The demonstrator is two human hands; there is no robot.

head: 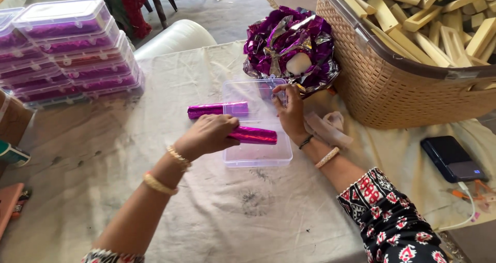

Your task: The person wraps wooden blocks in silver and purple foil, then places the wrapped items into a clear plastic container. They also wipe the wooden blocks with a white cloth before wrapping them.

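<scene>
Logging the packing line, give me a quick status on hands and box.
Left hand grips a purple foil roll over the clear plastic box. Right hand steadies the box's far edge. Second roll lies across its left side.

at your 10 o'clock, stacked clear lidded boxes (pixel 77 51) of purple rolls; at 4 o'clock, a dark phone screen (pixel 450 158).

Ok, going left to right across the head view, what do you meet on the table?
Stack of clear lidded boxes with purple contents → left hand holding a purple foil-wrapped roll → right hand at the open clear box → tan woven basket of wooden pieces → dark phone.
</scene>
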